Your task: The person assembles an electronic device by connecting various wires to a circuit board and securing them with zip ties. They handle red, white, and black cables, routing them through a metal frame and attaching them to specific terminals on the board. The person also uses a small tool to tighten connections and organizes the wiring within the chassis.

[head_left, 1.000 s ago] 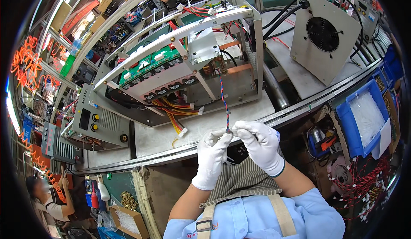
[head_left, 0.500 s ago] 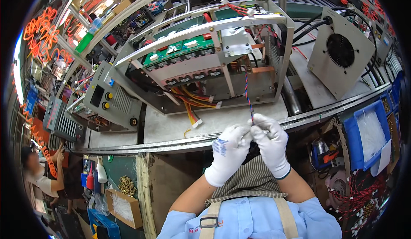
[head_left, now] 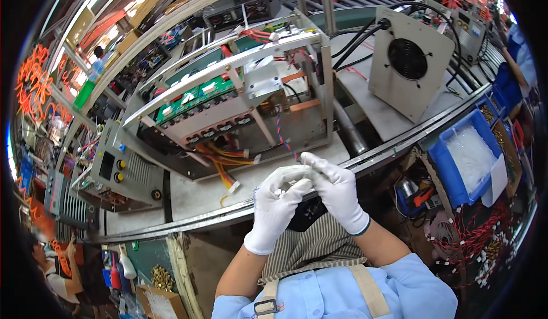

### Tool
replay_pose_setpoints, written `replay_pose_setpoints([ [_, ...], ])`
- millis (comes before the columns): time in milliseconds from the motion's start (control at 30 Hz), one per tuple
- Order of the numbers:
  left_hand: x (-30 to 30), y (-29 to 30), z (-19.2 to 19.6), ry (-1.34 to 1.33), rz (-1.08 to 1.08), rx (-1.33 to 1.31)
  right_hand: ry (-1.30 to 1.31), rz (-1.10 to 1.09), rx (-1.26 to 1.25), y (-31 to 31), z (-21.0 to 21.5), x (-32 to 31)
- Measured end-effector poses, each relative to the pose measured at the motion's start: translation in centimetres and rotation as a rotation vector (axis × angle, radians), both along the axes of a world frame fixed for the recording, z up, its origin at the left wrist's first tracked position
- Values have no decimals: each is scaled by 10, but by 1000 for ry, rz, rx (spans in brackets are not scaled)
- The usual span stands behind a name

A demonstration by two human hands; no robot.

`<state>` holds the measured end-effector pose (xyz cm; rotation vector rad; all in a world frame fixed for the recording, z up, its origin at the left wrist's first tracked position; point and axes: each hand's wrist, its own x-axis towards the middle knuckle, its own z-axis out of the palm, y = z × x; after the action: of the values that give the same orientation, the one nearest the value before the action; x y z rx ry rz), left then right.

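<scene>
A twisted red-and-blue wire (head_left: pixel 283 139) runs down and out of an open metal equipment chassis (head_left: pixel 251 116) toward my gloved hands. My right hand (head_left: pixel 338 196), in a white glove, pinches the wire's lower end between thumb and fingertips. Close beside it, my left hand (head_left: pixel 277 207), also gloved in white, is closed with its fingers curled. Small whitish bits show between those fingers, too small to name. Inside the chassis are a green circuit board (head_left: pixel 197 97) and a copper bar (head_left: pixel 304 105). Yellow and red wires (head_left: pixel 224 170) with a white connector hang from its front.
The chassis rests on a metal-edged bench (head_left: pixel 194 196). To its right leans a grey panel with a round black fan (head_left: pixel 407 59); a grey unit with yellow knobs (head_left: pixel 117 167) stands left. Lower right are a blue bin (head_left: pixel 456 190) and bundled red wires (head_left: pixel 479 233). Another person (head_left: pixel 60 279) is far left.
The view has swung right, so the bench and chassis sit further left. My right hand stays at the wire's end, while my left fingers have shifted and curled lower beside it.
</scene>
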<state>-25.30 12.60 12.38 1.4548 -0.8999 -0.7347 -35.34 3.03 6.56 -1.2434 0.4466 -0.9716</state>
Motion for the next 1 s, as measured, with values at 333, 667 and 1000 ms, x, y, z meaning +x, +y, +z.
replay_pose_setpoints([
  [333,3,-15,-10,138,-32,-144,85,52,36,-1,9,-3],
  [667,-1,-15,-9,92,55,-179,222,-71,-555,-1,3,-9],
  [1000,-2,-1,-17,-552,121,-264,223,-222,-777,-2,-9,-12],
])
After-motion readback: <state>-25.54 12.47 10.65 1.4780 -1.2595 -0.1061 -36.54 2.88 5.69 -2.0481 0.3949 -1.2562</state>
